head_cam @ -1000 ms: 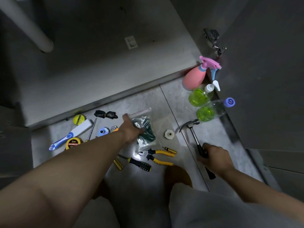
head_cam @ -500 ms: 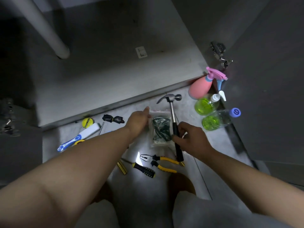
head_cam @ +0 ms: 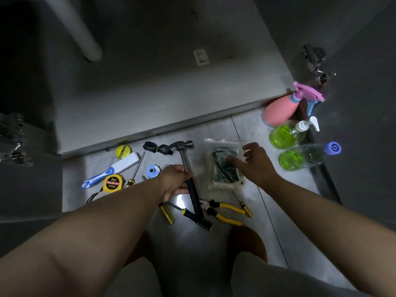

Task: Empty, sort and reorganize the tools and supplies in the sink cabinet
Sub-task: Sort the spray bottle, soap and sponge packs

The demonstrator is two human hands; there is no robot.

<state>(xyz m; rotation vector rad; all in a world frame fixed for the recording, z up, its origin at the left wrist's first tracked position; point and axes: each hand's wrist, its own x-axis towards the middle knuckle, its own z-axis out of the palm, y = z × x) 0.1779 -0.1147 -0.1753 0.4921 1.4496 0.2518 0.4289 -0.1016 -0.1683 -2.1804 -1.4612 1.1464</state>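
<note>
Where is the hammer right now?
In the head view, the hammer is mid-floor, gripped by the left hand, its head pointing toward the cabinet, between the blue roll and the clear zip bag.

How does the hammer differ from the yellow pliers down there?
The hammer is gripped in the left hand; the pliers lie unheld on the floor. The hammer has a black handle, the pliers yellow ones. The hammer is longer than the pliers. Both have metal heads.

Dim; floor (head_cam: 182, 202) glare; dark, warped edges.
</note>
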